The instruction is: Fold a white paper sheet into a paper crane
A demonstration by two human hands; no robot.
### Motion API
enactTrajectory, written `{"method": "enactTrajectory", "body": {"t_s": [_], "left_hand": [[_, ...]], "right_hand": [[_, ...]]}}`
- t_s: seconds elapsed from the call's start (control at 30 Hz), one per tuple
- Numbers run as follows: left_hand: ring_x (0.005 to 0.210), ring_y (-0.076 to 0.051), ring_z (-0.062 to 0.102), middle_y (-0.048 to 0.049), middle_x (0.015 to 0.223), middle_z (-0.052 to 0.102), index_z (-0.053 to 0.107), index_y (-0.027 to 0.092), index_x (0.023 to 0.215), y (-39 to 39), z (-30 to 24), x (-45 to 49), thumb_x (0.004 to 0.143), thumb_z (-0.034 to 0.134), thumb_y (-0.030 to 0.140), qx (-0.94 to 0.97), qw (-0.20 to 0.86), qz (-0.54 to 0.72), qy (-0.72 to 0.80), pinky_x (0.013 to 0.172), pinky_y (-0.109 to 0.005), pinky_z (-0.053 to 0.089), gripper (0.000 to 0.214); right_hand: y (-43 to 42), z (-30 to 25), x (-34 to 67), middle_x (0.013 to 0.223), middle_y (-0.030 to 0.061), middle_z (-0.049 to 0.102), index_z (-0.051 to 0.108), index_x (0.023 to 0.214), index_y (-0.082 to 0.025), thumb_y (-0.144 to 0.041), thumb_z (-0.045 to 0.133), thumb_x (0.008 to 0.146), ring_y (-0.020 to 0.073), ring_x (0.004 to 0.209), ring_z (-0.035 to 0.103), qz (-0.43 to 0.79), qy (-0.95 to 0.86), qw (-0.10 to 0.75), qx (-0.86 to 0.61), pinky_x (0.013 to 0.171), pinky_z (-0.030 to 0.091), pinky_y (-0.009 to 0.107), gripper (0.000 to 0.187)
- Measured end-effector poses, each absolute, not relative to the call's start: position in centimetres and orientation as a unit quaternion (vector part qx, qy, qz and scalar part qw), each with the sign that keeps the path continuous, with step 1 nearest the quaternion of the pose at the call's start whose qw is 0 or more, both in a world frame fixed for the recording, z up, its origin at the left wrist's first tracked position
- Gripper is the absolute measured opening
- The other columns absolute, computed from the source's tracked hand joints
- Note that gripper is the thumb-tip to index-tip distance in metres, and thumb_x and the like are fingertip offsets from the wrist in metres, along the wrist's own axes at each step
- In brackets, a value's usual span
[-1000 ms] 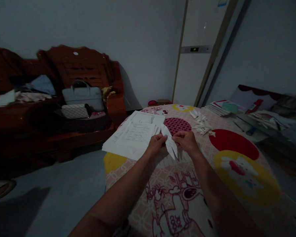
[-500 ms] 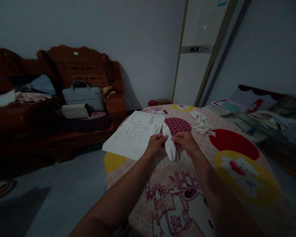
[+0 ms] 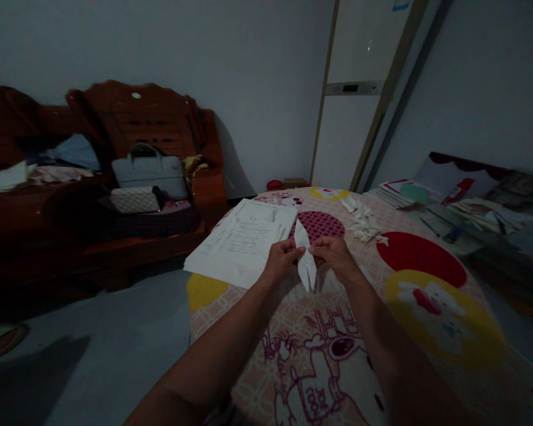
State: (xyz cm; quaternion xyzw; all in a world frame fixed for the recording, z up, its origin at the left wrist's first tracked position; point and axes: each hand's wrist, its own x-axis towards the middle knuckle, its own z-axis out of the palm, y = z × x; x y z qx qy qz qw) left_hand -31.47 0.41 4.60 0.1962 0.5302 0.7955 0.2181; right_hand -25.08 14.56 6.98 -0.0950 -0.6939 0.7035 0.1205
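Note:
A narrow folded piece of white paper point(image 3: 305, 260) is held upright just above the round table with its patterned cloth point(image 3: 359, 331). My left hand point(image 3: 282, 259) pinches the paper from the left and my right hand point(image 3: 335, 255) pinches it from the right, fingertips almost meeting at its middle. The lower end of the paper splits into two points. A stack of printed white sheets point(image 3: 244, 239) lies on the table just left of my hands.
A heap of small folded paper pieces point(image 3: 364, 222) lies beyond my right hand. Books and papers point(image 3: 444, 204) crowd the right side. A wooden sofa point(image 3: 98, 177) with a grey bag point(image 3: 150, 170) stands to the left. A tall white cabinet point(image 3: 350, 100) stands behind the table.
The folded paper has turned from a slant to nearly upright and narrowed as my fingers pressed it together. Both hands have stayed in about the same place.

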Motion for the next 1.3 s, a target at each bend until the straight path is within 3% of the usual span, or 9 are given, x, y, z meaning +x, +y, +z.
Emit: {"method": "enactTrajectory", "body": {"t_s": [0.17,0.5,0.6,0.77,0.97,1.1,1.2,1.3], "left_hand": [[0.054,-0.009,0.054,0.0070,0.065,0.058,0.055,0.020,0.099,0.4,5.0,-31.4,0.059,0.080,0.021,0.185,0.116,0.820,0.529,0.055,-0.022,0.043,0.046],[0.062,-0.010,0.058,0.0035,0.073,0.063,0.058,0.020,0.094,0.1,5.6,-31.2,0.060,0.080,0.020,0.212,0.091,0.811,0.537,0.057,-0.021,0.041,0.041],[0.065,-0.012,0.059,0.0020,0.075,0.065,0.061,0.021,0.095,0.1,5.3,-31.4,0.061,0.081,0.024,0.224,0.083,0.802,0.547,0.061,-0.023,0.042,0.039],[0.069,-0.015,0.059,-0.0025,0.079,0.067,0.069,0.017,0.080,-0.2,5.1,-31.9,0.067,0.077,0.031,0.254,0.081,0.758,0.596,0.066,-0.025,0.045,0.021],[0.098,-0.022,0.062,-0.0073,0.104,0.070,0.076,0.020,0.090,-0.5,6.0,-31.6,0.072,0.071,0.027,0.284,0.040,0.754,0.591,0.079,-0.027,0.047,0.020],[0.082,-0.019,0.063,-0.0064,0.093,0.071,0.074,0.019,0.097,-0.2,5.9,-31.4,0.075,0.070,0.036,0.225,0.106,0.790,0.560,0.071,-0.027,0.048,0.028],[0.069,-0.015,0.061,-0.0037,0.079,0.070,0.072,0.017,0.100,0.0,5.5,-31.4,0.066,0.078,0.032,0.203,0.147,0.800,0.545,0.067,-0.027,0.047,0.038],[0.063,-0.013,0.059,-0.0003,0.071,0.067,0.069,0.018,0.106,0.1,5.1,-31.7,0.060,0.082,0.025,0.196,0.135,0.807,0.540,0.066,-0.025,0.045,0.048]], "right_hand": [[14.6,6.7,-25.2,0.050,-0.0009,0.062,0.063,0.063,-0.016,-0.029,0.071,0.060,0.0129,0.042,0.057,0.706,-0.692,0.121,-0.092,0.042,0.047,0.023,0.016],[14.4,7.2,-25.2,0.045,-0.0038,0.058,0.063,0.063,-0.017,-0.027,0.069,0.059,0.0101,0.037,0.050,0.638,-0.748,0.163,-0.086,0.034,0.037,0.019,0.012],[14.1,7.6,-25.1,0.046,-0.0044,0.057,0.061,0.061,-0.018,-0.027,0.069,0.059,0.0103,0.039,0.050,0.625,-0.753,0.189,-0.084,0.037,0.040,0.020,0.011],[13.9,7.8,-25.1,0.061,-0.0002,0.067,0.066,0.065,-0.018,-0.024,0.070,0.059,0.0142,0.054,0.061,0.623,-0.736,0.261,-0.049,0.052,0.049,0.025,0.009],[14.2,7.5,-25.0,0.083,0.0045,0.074,0.071,0.073,-0.019,-0.022,0.065,0.066,0.0211,0.082,0.069,0.623,-0.709,0.329,-0.032,0.077,0.055,0.033,0.010],[14.3,7.4,-24.9,0.080,0.0050,0.074,0.074,0.080,-0.018,-0.028,0.067,0.071,0.0218,0.077,0.069,0.614,-0.720,0.321,-0.029,0.075,0.055,0.034,0.015],[14.4,7.2,-25.0,0.081,0.0055,0.075,0.075,0.080,-0.019,-0.030,0.071,0.069,0.0218,0.077,0.069,0.586,-0.745,0.317,-0.018,0.076,0.055,0.035,0.015],[14.3,6.9,-25.4,0.103,0.0073,0.074,0.075,0.087,-0.019,-0.024,0.072,0.066,0.0219,0.088,0.069,0.591,-0.736,0.331,-0.004,0.082,0.055,0.034,0.021]]}}
